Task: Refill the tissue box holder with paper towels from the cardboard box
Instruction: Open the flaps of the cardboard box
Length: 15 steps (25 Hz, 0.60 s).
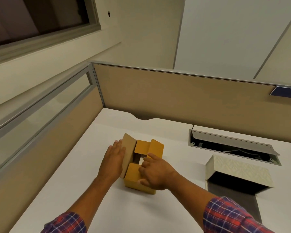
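Note:
A small brown cardboard box (133, 180) stands on the white desk (84, 190) with its top flaps partly raised. My left hand (113, 159) lies flat, fingers together, against the outside of the left flap. My right hand (155, 174) rests on the box's right side, its fingers curled at the opening, where a bit of white paper (141, 159) shows. To the right sits the tissue box holder (238, 172), pale and patterned, its lid tipped up and its inside dark. Whether my right fingers grip the paper is unclear.
A cable hatch (232, 143) with its lid raised is set into the desk behind the holder. Tan partition panels (175, 96) close off the back and left of the desk. A blue number plate (287, 92) hangs at the far right.

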Motion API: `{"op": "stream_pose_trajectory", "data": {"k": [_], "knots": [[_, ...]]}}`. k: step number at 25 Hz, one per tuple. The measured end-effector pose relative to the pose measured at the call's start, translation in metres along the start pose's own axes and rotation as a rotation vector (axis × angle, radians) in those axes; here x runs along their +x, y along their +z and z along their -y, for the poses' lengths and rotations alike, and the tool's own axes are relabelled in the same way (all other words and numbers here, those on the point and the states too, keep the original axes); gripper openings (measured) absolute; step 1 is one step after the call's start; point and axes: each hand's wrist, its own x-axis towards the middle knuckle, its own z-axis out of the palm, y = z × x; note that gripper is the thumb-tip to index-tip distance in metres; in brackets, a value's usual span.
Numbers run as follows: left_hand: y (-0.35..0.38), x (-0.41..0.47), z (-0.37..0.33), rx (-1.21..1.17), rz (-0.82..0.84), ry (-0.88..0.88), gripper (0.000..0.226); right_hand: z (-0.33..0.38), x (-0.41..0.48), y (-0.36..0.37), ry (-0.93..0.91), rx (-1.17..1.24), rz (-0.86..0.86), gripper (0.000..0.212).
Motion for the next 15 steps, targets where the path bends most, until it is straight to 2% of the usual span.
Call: {"op": "stream_pose_trajectory", "data": {"k": [1,4,7,8,10,11,13,15], "knots": [[0.003,0.000,0.001,0.084,0.002,0.051,0.080,-0.003,-0.002,-0.003,-0.003,-0.010,-0.029,0.062],[0.010,-0.003,-0.005,0.066,0.112,0.100,0.070,-0.009,-0.011,-0.014,0.064,0.020,-0.039,0.058],[0.013,-0.003,-0.002,0.001,0.248,0.043,0.068,-0.016,-0.017,-0.006,0.208,0.203,0.000,0.052],[0.013,-0.002,-0.001,-0.056,0.251,0.031,0.061,-0.018,-0.018,-0.002,0.267,0.311,0.023,0.055],[0.014,0.003,0.000,-0.218,0.214,-0.020,0.025,-0.020,-0.021,0.008,0.327,0.466,0.062,0.068],[0.012,0.005,0.002,-0.309,0.182,-0.072,0.014,-0.021,-0.023,0.012,0.332,0.514,0.062,0.073],[0.003,0.012,0.004,-0.442,0.195,-0.154,0.023,-0.020,-0.025,0.014,0.345,0.666,-0.010,0.076],[-0.007,0.019,0.003,-0.527,0.259,-0.159,0.026,-0.020,-0.026,0.010,0.374,0.865,-0.107,0.071]]}}
